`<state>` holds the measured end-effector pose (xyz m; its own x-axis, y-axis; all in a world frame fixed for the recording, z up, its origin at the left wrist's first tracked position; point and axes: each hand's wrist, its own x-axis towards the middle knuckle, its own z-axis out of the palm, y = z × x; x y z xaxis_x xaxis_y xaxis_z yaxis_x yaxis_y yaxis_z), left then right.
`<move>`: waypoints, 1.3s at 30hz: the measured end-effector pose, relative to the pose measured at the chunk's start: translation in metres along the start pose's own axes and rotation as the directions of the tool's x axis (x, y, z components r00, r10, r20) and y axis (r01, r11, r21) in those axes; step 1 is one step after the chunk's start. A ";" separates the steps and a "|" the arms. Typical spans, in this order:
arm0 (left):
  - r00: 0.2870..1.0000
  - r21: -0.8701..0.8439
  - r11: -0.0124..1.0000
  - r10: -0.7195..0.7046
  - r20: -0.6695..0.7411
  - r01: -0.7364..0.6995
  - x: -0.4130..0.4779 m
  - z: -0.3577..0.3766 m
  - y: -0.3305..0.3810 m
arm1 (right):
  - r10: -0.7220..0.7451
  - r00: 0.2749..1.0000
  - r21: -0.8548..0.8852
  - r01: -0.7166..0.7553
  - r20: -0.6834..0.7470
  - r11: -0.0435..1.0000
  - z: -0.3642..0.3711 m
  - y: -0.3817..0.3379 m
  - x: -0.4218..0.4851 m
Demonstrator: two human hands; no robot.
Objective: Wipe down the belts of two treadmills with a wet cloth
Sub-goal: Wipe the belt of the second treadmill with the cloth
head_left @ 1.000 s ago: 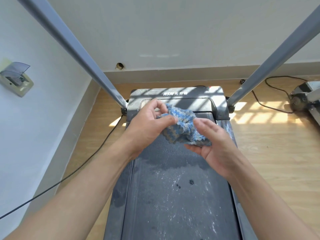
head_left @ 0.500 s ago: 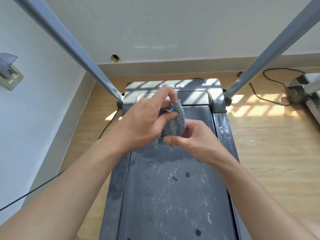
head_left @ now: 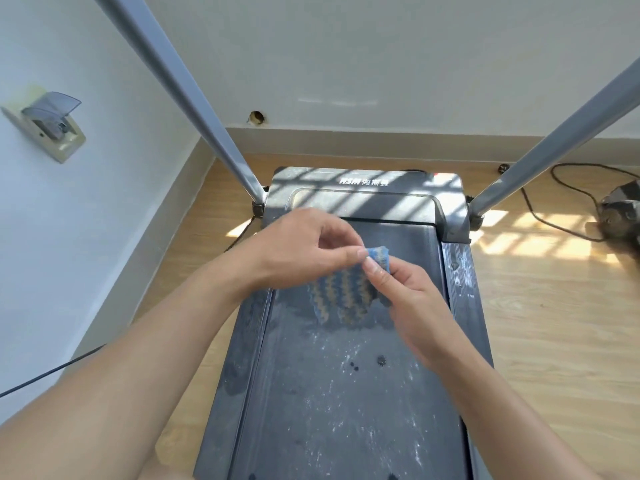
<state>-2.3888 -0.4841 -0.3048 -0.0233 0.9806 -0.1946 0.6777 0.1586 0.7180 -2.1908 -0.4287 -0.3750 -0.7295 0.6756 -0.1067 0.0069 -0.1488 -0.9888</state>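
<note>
We hold the cloth [head_left: 341, 296] up in both hands, just above the far end of the belt [head_left: 346, 393], toward 12 o'clock from us. The left hand [head_left: 298, 251] pinches its top edge between thumb and forefinger. The right hand [head_left: 405, 296] pinches the corner at 1 o'clock, with its other fingers [head_left: 412, 271] curled behind the fabric. The cloth hangs flat and is not yet on the belt.

We judge the wiping barely begun. A darker patch that looks damp lies under the cloth. From there back to 6 o'clock the belt carries white specks, smears and a few dark drops, so most of this treadmill [head_left: 363, 195] is left. A machine [head_left: 620, 209] at 2 o'clock sits at the edge of view; we cannot tell whether it is the second treadmill.

For room, two slanted poles [head_left: 194, 109] rise at 11 and 1 o'clock and fence in the far end. Raised side rails [head_left: 462, 289] bound the belt at 3 and 9 o'clock. Long strokes toward 6 o'clock look open. A cable [head_left: 48, 372] crosses the floor [head_left: 554, 323] at 8 o'clock, beside the wall [head_left: 86, 237].
</note>
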 end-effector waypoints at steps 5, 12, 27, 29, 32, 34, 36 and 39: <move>0.998 0.025 0.999 0.018 0.053 -0.020 0.000 0.005 -0.005 | 0.041 0.998 0.064 -0.044 0.041 0.997 -0.014 -0.005 0.003; 0.999 0.069 0.998 -0.008 0.041 0.005 -0.003 0.004 -0.009 | -0.021 0.989 -0.271 -0.020 -0.149 0.962 -0.021 -0.002 0.013; 0.893 0.072 0.897 -0.421 -0.161 0.436 -0.060 0.009 -0.199 | 0.081 0.987 -0.636 -0.153 -0.141 0.757 0.055 0.132 0.102; 0.864 0.091 0.861 -0.488 -0.124 0.500 -0.063 0.071 -0.258 | 0.059 0.996 -0.767 -0.087 -0.064 0.635 0.067 0.163 0.116; 0.865 0.219 0.837 -0.478 -0.155 0.502 -0.063 0.153 -0.331 | 0.166 0.977 -0.930 0.067 0.135 0.360 0.081 0.213 0.120; 0.866 0.278 0.824 -0.437 -0.243 0.493 -0.064 0.190 -0.368 | 0.207 0.969 -0.957 0.076 0.138 0.281 0.082 0.247 0.120; 0.879 0.304 0.841 -0.352 -0.323 0.448 -0.068 0.215 -0.392 | 0.186 0.974 -0.956 0.073 0.130 0.285 0.085 0.282 0.119; 0.872 0.331 0.854 -0.246 -0.423 0.402 -0.075 0.237 -0.405 | 0.146 0.979 -0.959 0.101 0.143 0.265 0.093 0.322 0.108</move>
<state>-2.4877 -0.6497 -0.7395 -0.4985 0.8646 -0.0637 0.8125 0.4916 0.3134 -2.3317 -0.4708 -0.6954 -0.8109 0.5362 -0.2342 0.5843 0.7209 -0.3726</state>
